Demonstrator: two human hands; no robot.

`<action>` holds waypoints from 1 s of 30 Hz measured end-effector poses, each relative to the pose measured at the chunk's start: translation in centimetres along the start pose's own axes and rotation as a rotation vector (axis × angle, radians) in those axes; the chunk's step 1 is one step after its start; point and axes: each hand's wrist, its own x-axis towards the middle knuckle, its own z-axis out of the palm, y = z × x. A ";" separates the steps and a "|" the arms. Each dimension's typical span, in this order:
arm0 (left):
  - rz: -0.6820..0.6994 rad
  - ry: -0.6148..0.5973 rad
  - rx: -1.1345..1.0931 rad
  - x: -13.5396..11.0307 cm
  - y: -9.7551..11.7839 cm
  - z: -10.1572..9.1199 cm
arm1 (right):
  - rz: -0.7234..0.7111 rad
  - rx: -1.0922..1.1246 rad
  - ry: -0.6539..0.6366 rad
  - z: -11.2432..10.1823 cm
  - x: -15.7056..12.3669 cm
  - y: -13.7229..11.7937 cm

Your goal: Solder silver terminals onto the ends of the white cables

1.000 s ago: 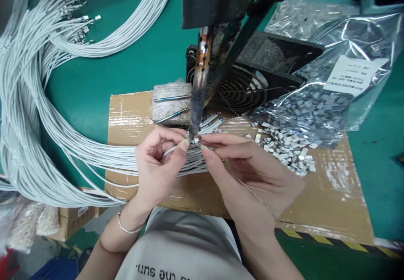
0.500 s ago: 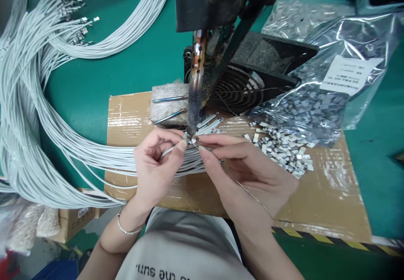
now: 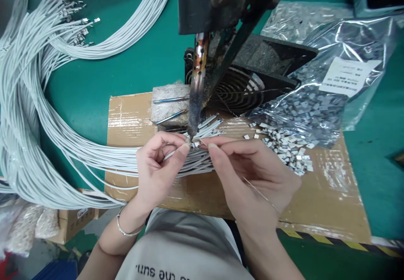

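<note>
Green tabletop (image 3: 94,76) bears one cardboard sheet (image 3: 331,204); left hand (image 3: 159,166) pinches one cable (image 3: 169,155), right hand (image 3: 255,177) one wire (image 3: 260,194)

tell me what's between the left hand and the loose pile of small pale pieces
In the head view, part of the white cables and then the right hand lie between the left hand and the pile.
</note>
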 end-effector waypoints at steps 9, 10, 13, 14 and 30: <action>-0.042 -0.055 0.003 -0.2 0.2 0.2 | -0.364 -0.447 -0.296 -2.9 0.8 0.5; -0.045 -0.059 0.011 -0.2 0.3 0.3 | -0.410 -0.490 -0.324 -3.0 1.1 0.3; -0.066 -0.059 0.041 -0.2 0.7 0.5 | -0.484 -0.607 -0.399 -3.1 1.6 -0.3; -0.067 -0.055 0.052 -0.2 0.8 0.5 | -0.499 -0.624 -0.413 -3.1 1.7 -0.4; 0.050 0.023 0.094 0.0 0.6 0.6 | -0.088 -0.274 -0.222 -3.2 0.1 0.6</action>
